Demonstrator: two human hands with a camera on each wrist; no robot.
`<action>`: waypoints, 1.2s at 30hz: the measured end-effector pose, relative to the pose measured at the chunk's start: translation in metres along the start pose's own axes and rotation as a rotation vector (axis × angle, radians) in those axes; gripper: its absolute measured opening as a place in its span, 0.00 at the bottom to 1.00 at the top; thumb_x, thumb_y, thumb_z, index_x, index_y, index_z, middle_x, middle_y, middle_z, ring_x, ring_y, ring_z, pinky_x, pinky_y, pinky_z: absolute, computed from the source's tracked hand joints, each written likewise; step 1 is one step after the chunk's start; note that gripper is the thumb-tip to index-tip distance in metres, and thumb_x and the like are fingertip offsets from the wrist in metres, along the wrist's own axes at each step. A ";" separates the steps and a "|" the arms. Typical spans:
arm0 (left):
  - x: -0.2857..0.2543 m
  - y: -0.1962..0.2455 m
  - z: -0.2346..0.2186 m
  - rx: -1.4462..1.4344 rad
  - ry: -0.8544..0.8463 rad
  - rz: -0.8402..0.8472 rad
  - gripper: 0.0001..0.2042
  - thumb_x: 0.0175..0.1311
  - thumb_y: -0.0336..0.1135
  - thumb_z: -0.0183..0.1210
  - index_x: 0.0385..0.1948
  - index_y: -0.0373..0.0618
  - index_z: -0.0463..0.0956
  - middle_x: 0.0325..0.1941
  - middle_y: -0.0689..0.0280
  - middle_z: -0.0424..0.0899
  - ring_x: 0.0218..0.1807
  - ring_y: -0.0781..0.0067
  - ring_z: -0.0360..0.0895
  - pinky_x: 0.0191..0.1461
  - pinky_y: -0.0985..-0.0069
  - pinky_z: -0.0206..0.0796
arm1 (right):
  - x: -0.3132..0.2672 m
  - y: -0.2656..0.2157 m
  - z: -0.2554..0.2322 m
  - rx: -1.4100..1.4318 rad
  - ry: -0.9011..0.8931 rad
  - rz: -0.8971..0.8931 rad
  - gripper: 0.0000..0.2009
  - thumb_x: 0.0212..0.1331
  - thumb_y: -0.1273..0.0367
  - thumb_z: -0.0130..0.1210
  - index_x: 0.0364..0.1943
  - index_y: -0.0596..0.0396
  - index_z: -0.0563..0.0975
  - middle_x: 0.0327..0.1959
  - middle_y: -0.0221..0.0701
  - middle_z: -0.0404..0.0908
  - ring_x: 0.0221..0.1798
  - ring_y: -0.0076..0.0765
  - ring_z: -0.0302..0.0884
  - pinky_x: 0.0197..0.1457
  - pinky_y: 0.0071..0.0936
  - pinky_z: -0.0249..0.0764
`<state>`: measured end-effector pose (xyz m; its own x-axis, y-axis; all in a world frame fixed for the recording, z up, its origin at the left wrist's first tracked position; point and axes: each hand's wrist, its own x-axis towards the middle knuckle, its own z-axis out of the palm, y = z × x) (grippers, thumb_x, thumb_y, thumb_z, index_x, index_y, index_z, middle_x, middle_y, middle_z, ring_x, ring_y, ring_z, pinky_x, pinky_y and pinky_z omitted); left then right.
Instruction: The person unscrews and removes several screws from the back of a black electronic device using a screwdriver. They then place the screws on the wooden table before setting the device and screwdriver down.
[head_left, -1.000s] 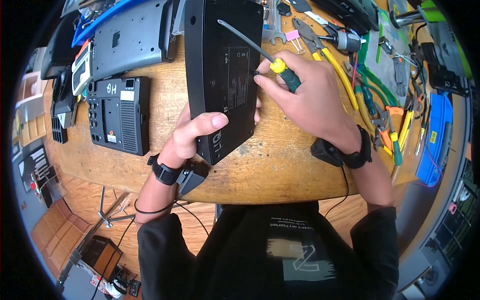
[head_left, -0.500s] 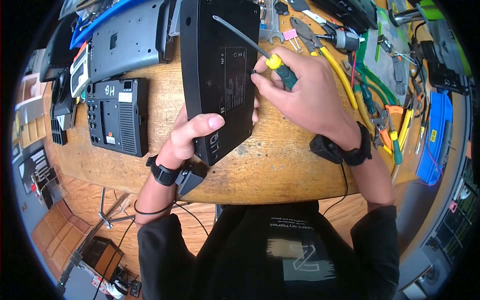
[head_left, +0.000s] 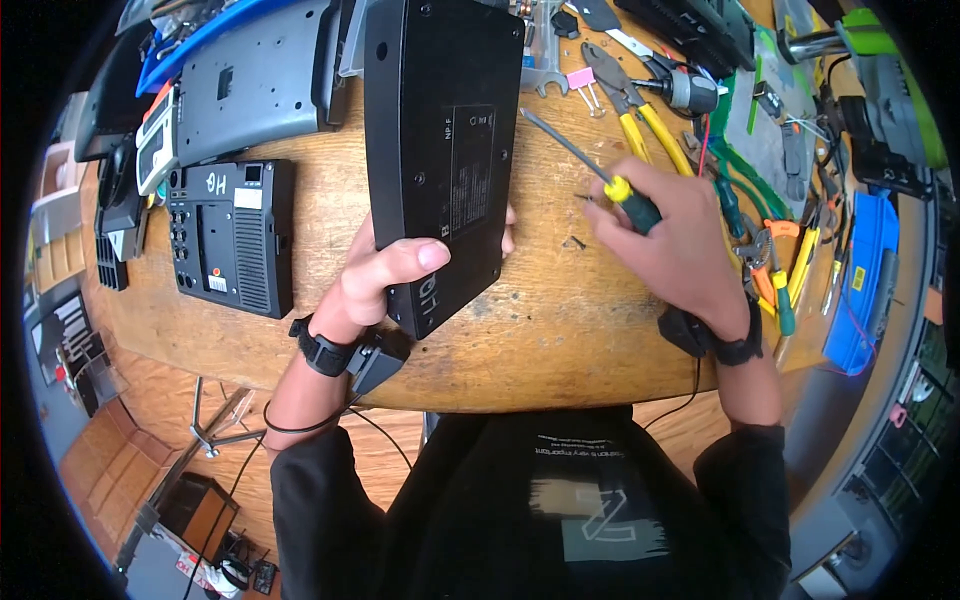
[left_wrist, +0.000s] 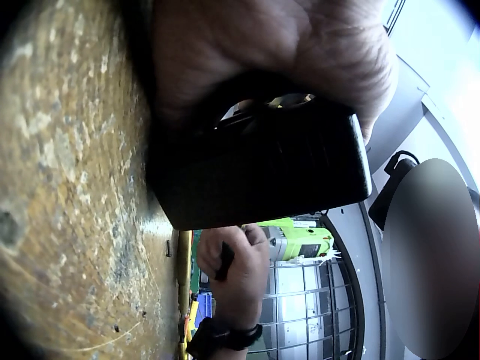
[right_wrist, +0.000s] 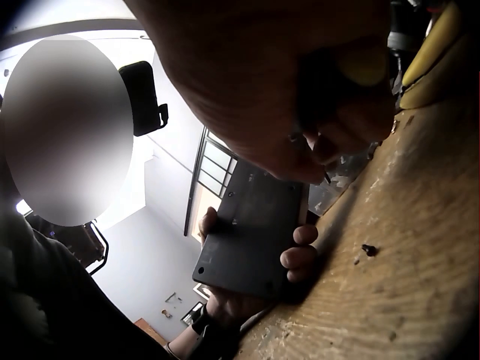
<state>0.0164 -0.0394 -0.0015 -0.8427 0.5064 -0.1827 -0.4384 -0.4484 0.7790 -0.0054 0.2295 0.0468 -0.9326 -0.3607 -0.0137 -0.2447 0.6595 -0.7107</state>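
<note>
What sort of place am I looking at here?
It looks like a repair workshop, perhaps for electronics: yellow-handled cutters lie on a scuffed wooden workbench, and the right hand holds a screwdriver near a black casing with screw holes.

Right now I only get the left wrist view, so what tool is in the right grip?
Observer: The head view shows the right grip holding a screwdriver with a long metal shaft.
Visitor: And what is on the face of that black box that I can't see?
Observer: It carries a printed label.
Visitor: Is any similar device lying about?
Observer: Yes, a second black device lies on the table, to the left of the held one.
</note>
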 end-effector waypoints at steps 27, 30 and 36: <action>-0.002 0.006 -0.001 0.019 -0.013 -0.028 0.34 0.55 0.47 0.65 0.61 0.33 0.74 0.55 0.53 0.84 0.55 0.61 0.83 0.60 0.64 0.76 | 0.024 -0.026 -0.083 0.165 -0.152 0.212 0.14 0.71 0.64 0.62 0.51 0.61 0.82 0.27 0.30 0.81 0.28 0.18 0.73 0.33 0.23 0.70; -0.002 0.007 -0.001 0.027 -0.011 -0.024 0.34 0.55 0.47 0.66 0.62 0.33 0.74 0.54 0.53 0.84 0.55 0.61 0.83 0.60 0.63 0.76 | 0.033 -0.010 -0.074 0.065 -0.046 -0.005 0.15 0.71 0.63 0.62 0.49 0.63 0.83 0.28 0.32 0.81 0.27 0.20 0.71 0.30 0.23 0.67; 0.000 0.005 -0.002 0.012 -0.024 -0.004 0.35 0.54 0.46 0.66 0.62 0.32 0.73 0.55 0.52 0.84 0.55 0.60 0.84 0.60 0.63 0.76 | 0.043 -0.003 -0.080 -0.015 -0.119 0.027 0.17 0.71 0.61 0.60 0.49 0.64 0.84 0.26 0.35 0.80 0.25 0.20 0.63 0.27 0.27 0.61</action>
<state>0.0138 -0.0433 0.0012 -0.8333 0.5255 -0.1715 -0.4378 -0.4379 0.7853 -0.0660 0.2650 0.1050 -0.9010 -0.4178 -0.1165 -0.2247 0.6794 -0.6985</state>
